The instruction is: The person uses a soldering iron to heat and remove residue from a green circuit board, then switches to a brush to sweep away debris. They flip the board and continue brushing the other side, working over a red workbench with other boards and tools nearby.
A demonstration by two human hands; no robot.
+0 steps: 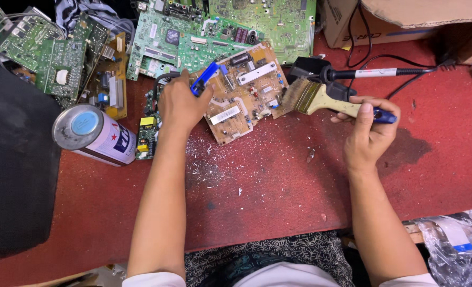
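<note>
Head view: left hand (181, 105) grips blue tool (204, 78) on tan circuit board (244, 90), stiff, light, fragile; hold by edges. Right hand (369, 127), three o'clock, fingers closed round paintbrush (321, 99).

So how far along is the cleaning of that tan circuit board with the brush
Done: white flecks already lie on the red mat below the tan circuit board. In hand: the left hand holds the board's edge by a blue tool; the right hand holds the paintbrush, bristles at the board's right edge. Left: whether the board is clean cannot be told.
</note>
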